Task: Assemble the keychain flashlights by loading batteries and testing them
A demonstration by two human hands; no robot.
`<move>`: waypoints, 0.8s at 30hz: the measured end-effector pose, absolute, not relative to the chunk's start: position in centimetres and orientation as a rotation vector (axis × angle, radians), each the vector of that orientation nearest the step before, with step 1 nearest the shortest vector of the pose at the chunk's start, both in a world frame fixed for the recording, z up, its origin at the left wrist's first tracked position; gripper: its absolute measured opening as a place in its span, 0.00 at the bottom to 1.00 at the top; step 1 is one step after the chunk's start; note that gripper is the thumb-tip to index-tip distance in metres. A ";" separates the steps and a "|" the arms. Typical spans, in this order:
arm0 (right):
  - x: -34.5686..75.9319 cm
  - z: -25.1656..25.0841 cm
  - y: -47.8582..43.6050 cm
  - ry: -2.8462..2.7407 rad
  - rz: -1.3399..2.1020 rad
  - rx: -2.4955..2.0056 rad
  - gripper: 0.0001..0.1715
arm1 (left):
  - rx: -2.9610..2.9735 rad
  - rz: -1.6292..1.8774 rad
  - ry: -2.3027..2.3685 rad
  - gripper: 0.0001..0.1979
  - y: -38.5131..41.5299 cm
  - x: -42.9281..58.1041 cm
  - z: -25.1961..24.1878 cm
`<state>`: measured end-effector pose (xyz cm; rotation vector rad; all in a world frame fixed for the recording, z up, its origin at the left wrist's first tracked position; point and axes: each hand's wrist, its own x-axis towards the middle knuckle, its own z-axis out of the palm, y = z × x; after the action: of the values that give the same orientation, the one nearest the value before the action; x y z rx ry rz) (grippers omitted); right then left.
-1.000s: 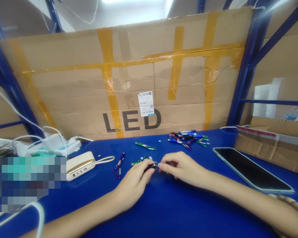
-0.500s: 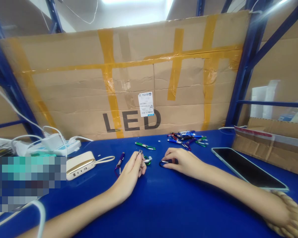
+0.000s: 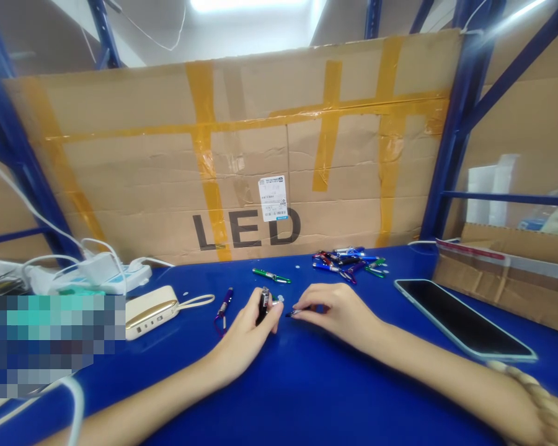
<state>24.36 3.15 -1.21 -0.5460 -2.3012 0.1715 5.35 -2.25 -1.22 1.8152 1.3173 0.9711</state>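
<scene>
Left hand (image 3: 244, 334): fingers (image 3: 270, 320) curled shut around a dark mini flashlight (image 3: 263, 305), body upright, top end sticking out above them. Right hand (image 3: 332, 313): thumb and index tips pinched together on a small black clip (image 3: 291, 314), other fingers loosely curled. Clip sits just beside the left fingertips; no contact visible between the two hands.

Both forearms lie low over the blue surface (image 3: 316, 396), angled inward. Bead bracelet (image 3: 525, 387) on the right wrist.

Just behind the left hand: a green-and-silver keychain light (image 3: 276, 300), partly hidden. Left of that, a purple carabiner flashlight (image 3: 224, 308). Further back, a green flashlight (image 3: 271, 275), then a heap of mixed keychain flashlights (image 3: 348, 263).

Left side: cream power bank (image 3: 151, 311) with wrist loop, power strip (image 3: 100, 279) with white charger. Right side: smartphone (image 3: 462, 319), face up, beside a cardboard tray (image 3: 502, 279). Back: taped cardboard sheet (image 3: 246, 155) printed LED, against blue shelving (image 3: 446, 155).
</scene>
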 end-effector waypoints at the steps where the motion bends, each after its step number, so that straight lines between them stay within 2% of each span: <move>1: 24.3 -1.2 2.8 -2.285 0.132 -0.478 0.08 | 1.816 0.953 1.273 0.15 -2.2 5.4 -1.2; 8: 24.0 -0.9 1.0 -2.364 -0.099 -0.320 0.12 | 1.755 0.926 0.999 0.13 -2.1 5.3 -1.4; 12: 24.1 -0.7 1.2 -2.401 -0.072 -0.356 0.12 | 1.807 0.983 1.097 0.11 -2.3 5.3 -1.5; 16: 24.0 -0.2 1.0 -2.466 -0.040 -0.492 0.18 | 1.924 1.049 1.195 0.11 -2.6 5.4 -1.3; 24: 23.7 -0.2 0.8 -2.669 -0.278 -0.556 0.15 | 2.110 1.060 1.240 0.10 -2.5 5.4 -1.2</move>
<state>23.73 0.76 -0.18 -0.5562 -2.6693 -0.2777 5.38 -2.50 -1.20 2.1105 1.2401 1.0597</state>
